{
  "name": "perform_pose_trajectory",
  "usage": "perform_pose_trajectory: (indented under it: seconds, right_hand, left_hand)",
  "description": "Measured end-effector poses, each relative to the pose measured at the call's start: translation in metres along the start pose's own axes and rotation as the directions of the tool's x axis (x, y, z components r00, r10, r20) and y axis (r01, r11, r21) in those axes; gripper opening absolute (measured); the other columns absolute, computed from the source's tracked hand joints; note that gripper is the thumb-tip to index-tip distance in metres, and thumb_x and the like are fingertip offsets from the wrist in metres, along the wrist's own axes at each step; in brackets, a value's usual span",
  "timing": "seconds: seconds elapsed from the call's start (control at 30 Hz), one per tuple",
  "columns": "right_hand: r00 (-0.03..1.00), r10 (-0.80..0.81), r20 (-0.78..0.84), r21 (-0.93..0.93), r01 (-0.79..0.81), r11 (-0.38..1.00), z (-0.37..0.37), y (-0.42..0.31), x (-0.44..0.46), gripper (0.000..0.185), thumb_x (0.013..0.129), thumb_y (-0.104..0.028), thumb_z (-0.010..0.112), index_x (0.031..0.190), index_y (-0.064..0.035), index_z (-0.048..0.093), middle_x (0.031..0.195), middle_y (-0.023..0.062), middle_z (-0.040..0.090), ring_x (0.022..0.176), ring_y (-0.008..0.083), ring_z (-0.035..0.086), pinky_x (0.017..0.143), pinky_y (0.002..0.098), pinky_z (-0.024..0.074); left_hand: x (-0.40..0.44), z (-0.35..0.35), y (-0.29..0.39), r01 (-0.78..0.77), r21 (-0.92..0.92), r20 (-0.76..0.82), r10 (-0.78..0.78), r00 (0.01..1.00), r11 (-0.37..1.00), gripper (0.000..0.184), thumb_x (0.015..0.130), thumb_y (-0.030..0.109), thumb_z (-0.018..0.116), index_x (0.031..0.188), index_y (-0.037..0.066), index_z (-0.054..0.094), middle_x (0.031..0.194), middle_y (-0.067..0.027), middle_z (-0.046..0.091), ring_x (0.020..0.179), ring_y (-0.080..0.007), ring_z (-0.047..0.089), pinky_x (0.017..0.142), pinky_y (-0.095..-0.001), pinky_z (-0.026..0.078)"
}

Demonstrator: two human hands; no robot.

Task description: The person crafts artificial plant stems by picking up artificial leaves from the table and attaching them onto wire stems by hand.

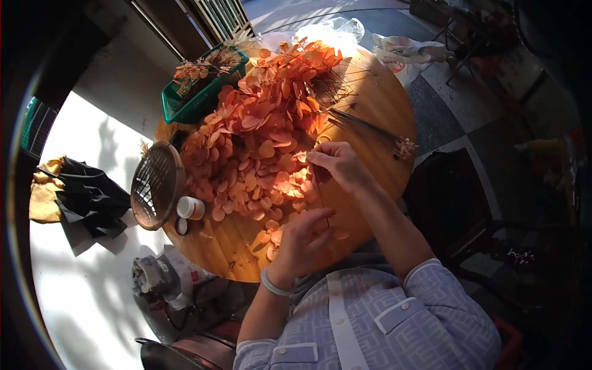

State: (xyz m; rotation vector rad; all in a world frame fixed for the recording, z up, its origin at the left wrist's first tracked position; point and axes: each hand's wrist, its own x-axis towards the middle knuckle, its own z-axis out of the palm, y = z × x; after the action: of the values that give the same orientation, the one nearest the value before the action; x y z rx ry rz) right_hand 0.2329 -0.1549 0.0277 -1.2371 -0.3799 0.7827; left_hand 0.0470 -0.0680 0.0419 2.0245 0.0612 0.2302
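Note:
A large heap of orange round-leaved branches [246, 135] covers the middle of the round wooden table. My right hand [342, 163] is closed in a pinch at the heap's right edge, with a thin dark stem [320, 192] running down from it toward my left hand [302, 240]. The left fingers are curled about the stem's lower part, and a few orange leaves [270, 238] show beside that hand. Exactly what lies between the right fingertips is partly hidden. Just above the right hand is a small yellow ring-shaped thing [323, 139], perhaps scissor handles.
A green plastic basket [174, 111] with dried sprigs stands at the back left. Near the left edge are a woven round tray [137, 196], a white jar [190, 208] and its lid [181, 226]. Bare stems [364, 123] lie at right; plastic bags [336, 32] are behind.

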Motion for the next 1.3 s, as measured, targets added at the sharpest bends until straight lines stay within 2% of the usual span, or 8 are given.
perform_pose_trajectory:
  seconds: [0.3, 0.6, 0.8, 0.93, 1.03, 1.13, 1.2, 1.3]
  right_hand:
    - [0.991, -0.126, -0.053, 0.096, 0.131, 0.987, -0.026, -0.008, -0.005, 0.018, 0.102, -0.02, 0.059, 0.094, -0.0047, 0.064, 0.078, 0.0043, 0.067, 0.063, 0.013, 0.067, 0.056, 0.0255, 0.0533]
    - [0.966, -0.257, -0.03, -0.056, 0.255, 0.965, -0.028, -0.045, -0.022, 0.016, 0.104, -0.015, 0.054, 0.099, -0.0023, 0.062, 0.08, 0.0028, 0.064, 0.065, 0.0108, 0.065, 0.058, 0.024, 0.0533]
    - [0.968, -0.247, 0.051, -0.111, 0.251, 0.962, -0.021, -0.031, -0.038, 0.012, 0.102, -0.009, 0.056, 0.104, -0.0004, 0.064, 0.081, 0.0019, 0.064, 0.065, 0.0083, 0.06, 0.059, 0.0228, 0.0491]
    - [0.958, -0.286, 0.038, -0.172, 0.288, 0.942, -0.027, -0.024, -0.047, 0.013, 0.1, -0.007, 0.059, 0.108, -0.0001, 0.067, 0.081, 0.0002, 0.064, 0.064, 0.0066, 0.057, 0.059, 0.0223, 0.0463]
    - [0.954, -0.297, 0.028, -0.229, 0.296, 0.927, -0.049, -0.022, -0.047, 0.016, 0.1, -0.01, 0.06, 0.11, -0.0005, 0.068, 0.079, -0.0012, 0.063, 0.067, 0.0053, 0.056, 0.061, 0.0215, 0.0457]
    - [0.968, -0.238, 0.081, -0.2, 0.25, 0.947, -0.06, -0.019, -0.042, 0.016, 0.099, -0.01, 0.061, 0.11, -0.0007, 0.068, 0.08, -0.0016, 0.064, 0.068, 0.0043, 0.055, 0.059, 0.0206, 0.0448]
    - [0.968, -0.2, 0.151, -0.2, 0.228, 0.953, -0.058, -0.008, -0.033, 0.017, 0.099, -0.011, 0.061, 0.11, -0.0012, 0.068, 0.08, -0.0017, 0.064, 0.067, 0.0036, 0.055, 0.057, 0.0199, 0.0434]
    - [0.962, -0.137, 0.235, -0.136, 0.172, 0.976, -0.042, 0.008, -0.02, 0.019, 0.099, -0.011, 0.061, 0.113, -0.0021, 0.069, 0.08, -0.0016, 0.065, 0.066, 0.003, 0.055, 0.055, 0.0191, 0.0414]
  left_hand:
    - [-0.012, 0.004, -0.002, -0.156, 0.136, -0.22, 0.183, 0.958, 0.978, 0.023, 0.086, -0.001, 0.069, 0.108, -0.001, 0.068, 0.101, -0.0144, 0.069, 0.087, -0.0255, 0.069, 0.078, -0.0317, 0.054]
    - [-0.053, -0.038, -0.07, 0.268, -0.321, -0.368, -0.38, 0.849, 0.908, 0.011, 0.095, 0.004, 0.066, 0.102, -0.003, 0.07, 0.094, -0.0019, 0.068, 0.081, -0.0066, 0.062, 0.075, -0.0203, 0.05]
    - [0.079, -0.053, -0.04, -0.068, 0.502, -0.32, 0.259, 0.911, 0.862, 0.033, 0.086, 0.003, 0.07, 0.119, 0.007, 0.067, 0.082, -0.0086, 0.06, 0.068, -0.0224, 0.061, 0.062, -0.0331, 0.05]
    - [0.134, -0.051, -0.073, -0.08, 0.676, -0.244, 0.325, 0.914, 0.733, 0.028, 0.087, 0.003, 0.064, 0.115, 0.007, 0.069, 0.089, -0.0139, 0.069, 0.083, -0.0312, 0.069, 0.069, -0.0378, 0.055]
    - [0.128, -0.049, -0.067, 0.01, 0.182, -0.452, 0.075, 0.889, 0.983, 0.02, 0.092, 0.0, 0.059, 0.108, 0.002, 0.072, 0.085, -0.0084, 0.072, 0.075, -0.0181, 0.07, 0.067, -0.0308, 0.056]
    - [0.101, -0.062, -0.045, 0.026, -0.599, -0.434, -0.352, 0.83, 0.8, 0.018, 0.095, -0.001, 0.056, 0.106, 0.002, 0.07, 0.088, -0.0084, 0.072, 0.074, -0.015, 0.07, 0.063, -0.0251, 0.057]
    - [0.084, -0.07, -0.034, -0.005, -0.723, -0.423, -0.437, 0.794, 0.691, 0.02, 0.095, -0.003, 0.055, 0.107, 0.001, 0.069, 0.09, -0.0081, 0.072, 0.074, -0.0157, 0.07, 0.064, -0.0262, 0.058]
    - [0.054, -0.047, -0.032, -0.109, -0.242, -0.541, -0.041, 0.84, 0.964, 0.012, 0.092, 0.0, 0.06, 0.099, 0.0, 0.069, 0.093, -0.0091, 0.072, 0.079, -0.018, 0.07, 0.063, -0.0286, 0.056]
